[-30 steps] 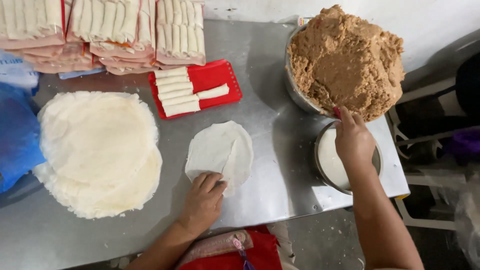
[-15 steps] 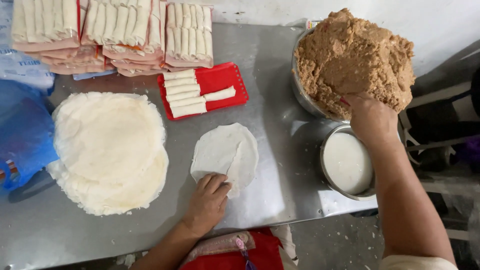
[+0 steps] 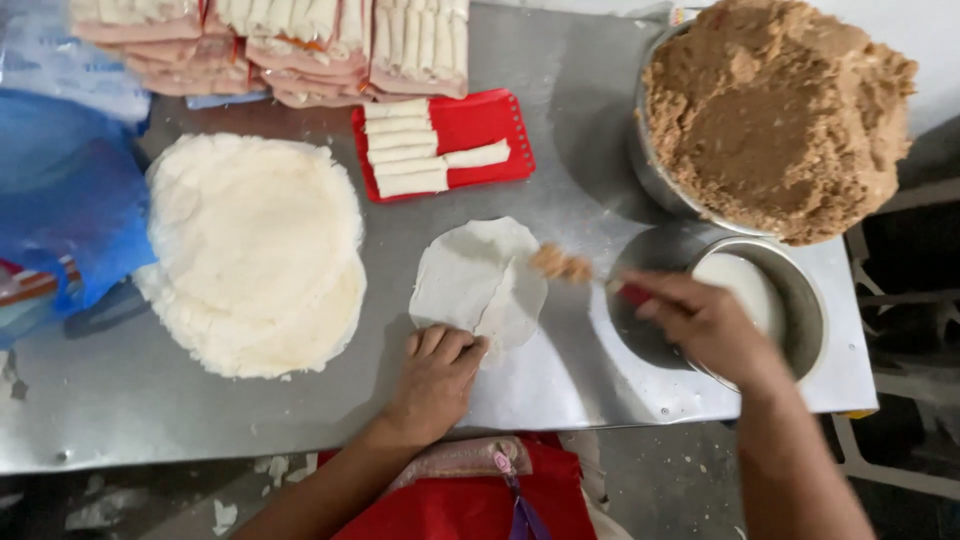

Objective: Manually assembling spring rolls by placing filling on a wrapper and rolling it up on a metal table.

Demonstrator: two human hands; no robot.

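A round white wrapper point(image 3: 478, 280) lies flat on the steel table point(image 3: 560, 370). My left hand point(image 3: 435, 380) rests on the wrapper's near edge, fingers curled. My right hand point(image 3: 705, 322) grips a red-handled spoon point(image 3: 600, 280) that carries a lump of brown filling point(image 3: 560, 264) over the wrapper's right edge. The hand hovers above a small steel bowl point(image 3: 800, 300) of white paste. Behind it stands a large steel pot heaped with brown filling point(image 3: 775, 110).
A tall stack of round white wrappers point(image 3: 255, 250) sits at the left. A red tray point(image 3: 480, 130) holds several finished rolls. More trays of rolls point(image 3: 300, 40) are stacked at the back. Blue plastic bags point(image 3: 60, 190) lie at the far left.
My right hand has come away from the heap of filling, moving down and left with a spoonful to the wrapper's edge. The left hand stays on the wrapper.
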